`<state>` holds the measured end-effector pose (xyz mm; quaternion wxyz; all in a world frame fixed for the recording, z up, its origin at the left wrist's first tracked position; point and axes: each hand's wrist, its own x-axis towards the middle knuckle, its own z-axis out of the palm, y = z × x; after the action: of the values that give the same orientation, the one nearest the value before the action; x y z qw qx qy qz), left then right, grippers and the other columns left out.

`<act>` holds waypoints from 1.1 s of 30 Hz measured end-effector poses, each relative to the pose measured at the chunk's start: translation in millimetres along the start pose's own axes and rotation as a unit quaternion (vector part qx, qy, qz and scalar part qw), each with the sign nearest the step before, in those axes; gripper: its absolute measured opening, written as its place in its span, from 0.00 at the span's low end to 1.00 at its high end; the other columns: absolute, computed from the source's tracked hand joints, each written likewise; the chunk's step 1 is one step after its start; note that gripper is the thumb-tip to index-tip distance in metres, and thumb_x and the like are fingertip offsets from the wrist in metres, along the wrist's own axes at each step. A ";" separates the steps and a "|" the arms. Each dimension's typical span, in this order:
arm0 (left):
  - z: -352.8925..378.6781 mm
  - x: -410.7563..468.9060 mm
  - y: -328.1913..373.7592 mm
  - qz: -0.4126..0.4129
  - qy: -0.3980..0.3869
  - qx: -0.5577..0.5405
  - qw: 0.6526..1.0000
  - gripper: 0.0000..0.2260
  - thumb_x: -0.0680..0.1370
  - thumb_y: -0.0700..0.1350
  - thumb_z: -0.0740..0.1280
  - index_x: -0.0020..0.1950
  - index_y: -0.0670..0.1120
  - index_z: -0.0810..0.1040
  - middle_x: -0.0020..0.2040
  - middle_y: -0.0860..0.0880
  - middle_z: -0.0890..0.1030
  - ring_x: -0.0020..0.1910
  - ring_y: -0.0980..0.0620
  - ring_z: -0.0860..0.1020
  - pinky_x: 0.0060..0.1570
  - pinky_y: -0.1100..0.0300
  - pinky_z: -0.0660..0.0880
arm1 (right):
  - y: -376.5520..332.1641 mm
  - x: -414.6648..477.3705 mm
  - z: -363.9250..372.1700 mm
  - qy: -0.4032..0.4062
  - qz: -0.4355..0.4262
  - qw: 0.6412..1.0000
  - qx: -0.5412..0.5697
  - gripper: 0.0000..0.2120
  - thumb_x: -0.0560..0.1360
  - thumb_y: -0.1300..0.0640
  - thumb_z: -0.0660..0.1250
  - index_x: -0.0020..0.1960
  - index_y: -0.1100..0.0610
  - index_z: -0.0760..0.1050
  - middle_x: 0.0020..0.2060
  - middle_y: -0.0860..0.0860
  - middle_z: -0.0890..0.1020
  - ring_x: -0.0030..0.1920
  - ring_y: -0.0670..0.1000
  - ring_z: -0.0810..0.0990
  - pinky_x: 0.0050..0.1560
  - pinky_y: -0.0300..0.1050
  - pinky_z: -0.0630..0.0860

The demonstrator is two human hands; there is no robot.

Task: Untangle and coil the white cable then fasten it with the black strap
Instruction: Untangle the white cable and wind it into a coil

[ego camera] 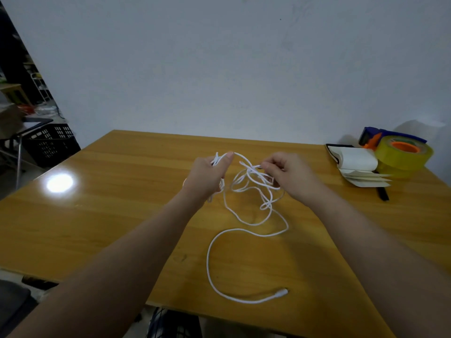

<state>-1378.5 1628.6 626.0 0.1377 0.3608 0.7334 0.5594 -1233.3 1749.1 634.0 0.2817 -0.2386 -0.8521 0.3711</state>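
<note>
Hands are holding up a messy white cable (207,259). The left hand (207,174) is gripping a bunch of loops, and the right hand (290,174) is pinching a strand (both are curled tight). The rest is trailing onto the wooden table (97,215), its plug end (280,292) lying near the front edge

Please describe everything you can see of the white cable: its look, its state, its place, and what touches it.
The white cable is thin, round and flexible, and looks like smooth plastic. It is tangled: crossed loops hang between the hands, above the wooden table. The left hand grips some gathered loops; the right hand pinches a strand of the tangle. One long curve lies on the table and ends in a small white connector near the front edge.
</note>
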 end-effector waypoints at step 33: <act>-0.9 -10.0 14.2 -0.131 -0.212 -0.315 0.916 0.24 0.68 0.66 0.60 0.25 0.47 0.64 0.15 0.52 0.57 0.14 0.56 0.58 0.21 0.66 0.66 | -17.4 -10.7 32.8 -0.138 0.034 0.956 0.255 0.16 0.70 0.51 0.72 0.49 0.64 0.79 0.43 0.65 0.83 0.43 0.58 0.79 0.45 0.53 0.73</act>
<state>-1366.7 1622.7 637.3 0.4686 0.3099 0.5138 0.6484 -1250.5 1715.5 625.5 0.2004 -0.1347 -0.7507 0.6150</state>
